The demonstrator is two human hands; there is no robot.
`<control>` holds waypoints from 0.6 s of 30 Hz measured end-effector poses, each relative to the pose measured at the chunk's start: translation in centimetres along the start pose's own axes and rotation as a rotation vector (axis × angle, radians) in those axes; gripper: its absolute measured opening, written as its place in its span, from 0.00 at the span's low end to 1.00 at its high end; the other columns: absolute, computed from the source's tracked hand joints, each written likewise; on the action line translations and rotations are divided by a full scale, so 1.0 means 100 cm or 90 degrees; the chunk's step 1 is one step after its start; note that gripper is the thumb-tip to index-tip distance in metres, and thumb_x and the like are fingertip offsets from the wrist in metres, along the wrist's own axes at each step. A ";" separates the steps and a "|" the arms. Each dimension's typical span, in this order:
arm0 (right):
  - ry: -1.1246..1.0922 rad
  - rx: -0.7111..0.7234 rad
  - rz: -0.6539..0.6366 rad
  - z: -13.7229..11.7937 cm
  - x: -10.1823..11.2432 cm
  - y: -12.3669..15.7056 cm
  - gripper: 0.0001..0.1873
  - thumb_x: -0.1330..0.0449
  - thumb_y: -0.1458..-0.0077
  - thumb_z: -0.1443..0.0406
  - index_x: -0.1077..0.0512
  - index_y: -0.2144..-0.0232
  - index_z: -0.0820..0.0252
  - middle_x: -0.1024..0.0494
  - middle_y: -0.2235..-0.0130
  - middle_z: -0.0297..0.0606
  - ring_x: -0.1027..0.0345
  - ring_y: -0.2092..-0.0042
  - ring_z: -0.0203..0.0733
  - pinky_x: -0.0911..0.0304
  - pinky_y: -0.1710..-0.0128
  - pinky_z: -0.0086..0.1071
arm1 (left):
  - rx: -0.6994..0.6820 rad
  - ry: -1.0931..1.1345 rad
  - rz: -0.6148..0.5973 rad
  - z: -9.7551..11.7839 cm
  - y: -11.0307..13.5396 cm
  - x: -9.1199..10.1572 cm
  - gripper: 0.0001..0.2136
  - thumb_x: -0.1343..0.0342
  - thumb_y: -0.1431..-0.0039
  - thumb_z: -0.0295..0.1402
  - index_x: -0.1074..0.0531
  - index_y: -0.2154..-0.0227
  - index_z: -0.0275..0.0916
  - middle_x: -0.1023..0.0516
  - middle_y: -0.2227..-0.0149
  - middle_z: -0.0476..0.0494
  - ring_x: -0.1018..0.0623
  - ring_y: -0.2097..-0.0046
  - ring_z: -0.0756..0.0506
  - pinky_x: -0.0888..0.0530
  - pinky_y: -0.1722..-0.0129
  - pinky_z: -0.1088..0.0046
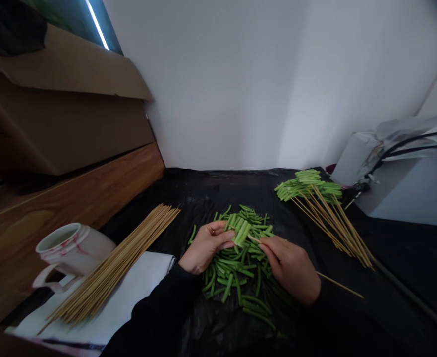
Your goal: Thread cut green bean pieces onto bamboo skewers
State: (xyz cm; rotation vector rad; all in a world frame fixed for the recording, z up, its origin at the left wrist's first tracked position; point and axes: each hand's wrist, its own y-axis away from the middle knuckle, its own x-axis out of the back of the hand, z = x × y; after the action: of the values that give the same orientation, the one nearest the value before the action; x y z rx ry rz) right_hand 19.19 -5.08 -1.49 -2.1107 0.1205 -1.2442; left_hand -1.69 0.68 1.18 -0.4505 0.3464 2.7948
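Note:
Over a heap of cut green beans, my left hand pinches a small row of green bean pieces lying side by side. My right hand grips a thin wooden skewer. Its front end meets the right side of the row, and its back end sticks out beyond my palm to the lower right. How far the tip has gone into the pieces is hidden. At the back right lie several skewers with rows of green bean pieces on their far ends.
A bundle of bare skewers rests on white paper at the left, against a tipped mug. Black plastic sheeting covers the table. A cardboard box stands back left; white boxes with cables are at the right.

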 end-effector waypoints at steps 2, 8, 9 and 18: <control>0.025 0.001 -0.007 0.002 0.003 0.000 0.12 0.53 0.37 0.65 0.29 0.61 0.58 0.23 0.65 0.38 0.29 0.62 0.38 0.37 0.60 0.31 | -0.013 0.016 0.029 0.002 -0.001 0.003 0.14 0.31 0.60 0.28 0.23 0.67 0.35 0.21 0.67 0.46 0.22 0.67 0.51 0.24 0.64 0.75; 0.020 0.005 -0.041 0.012 0.018 -0.005 0.12 0.52 0.37 0.64 0.29 0.58 0.57 0.23 0.63 0.38 0.29 0.61 0.38 0.37 0.58 0.30 | -0.062 0.088 0.087 0.016 -0.002 0.010 0.12 0.32 0.58 0.28 0.23 0.67 0.35 0.20 0.66 0.46 0.23 0.68 0.52 0.25 0.64 0.76; 0.010 0.009 -0.057 0.014 0.020 -0.006 0.12 0.52 0.37 0.64 0.29 0.58 0.57 0.23 0.63 0.37 0.29 0.61 0.37 0.37 0.58 0.30 | -0.073 0.101 0.101 0.017 -0.002 0.011 0.12 0.32 0.58 0.27 0.24 0.68 0.35 0.20 0.67 0.47 0.23 0.69 0.52 0.25 0.64 0.75; -0.024 0.001 0.002 0.018 0.024 -0.007 0.10 0.52 0.38 0.65 0.31 0.65 0.57 0.24 0.66 0.36 0.30 0.65 0.36 0.36 0.62 0.30 | -0.090 0.127 0.086 0.016 -0.003 0.012 0.09 0.34 0.54 0.27 0.23 0.67 0.37 0.20 0.66 0.47 0.22 0.66 0.51 0.25 0.61 0.74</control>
State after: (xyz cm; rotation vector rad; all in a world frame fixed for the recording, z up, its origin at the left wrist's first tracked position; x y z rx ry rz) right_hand 21.81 -4.57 0.19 -2.1313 0.1070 -1.2009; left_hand -3.09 1.63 2.18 -0.7680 0.2297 2.9244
